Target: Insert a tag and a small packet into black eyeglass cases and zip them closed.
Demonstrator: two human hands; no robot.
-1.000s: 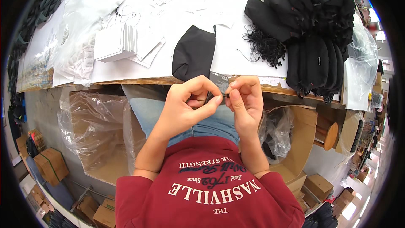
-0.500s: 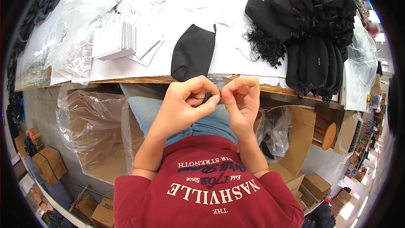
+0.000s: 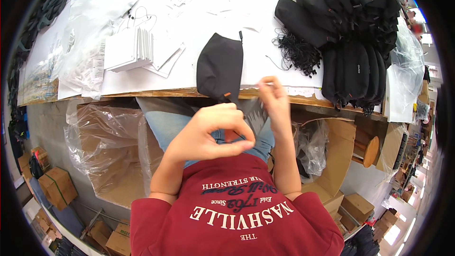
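My left hand (image 3: 215,132) is closed in a pinch in front of the table edge, with a bit of thin black cord (image 3: 240,137) showing at its fingertips. To its right, my right hand (image 3: 276,102) is raised at the edge, slightly blurred. Its fingers are bent together; what they hold is unclear. Between the hands is a dark grey card (image 3: 256,117) with a pale pattern, partly hidden. A black fabric pouch (image 3: 220,66) lies on the white table just beyond my left hand, its lower end over the edge. An orange tab (image 3: 227,95) shows there.
White cards (image 3: 128,50) and clear plastic bags (image 3: 80,52) lie at left on the table. At right are piled black pouches (image 3: 346,14) and a tangle of black cords (image 3: 298,50). Below the table stand plastic-lined cardboard boxes (image 3: 111,151).
My hands have come apart: the left moved nearer to me, the right up towards the table. The pouch shifted slightly nearer, and its orange tab now shows.
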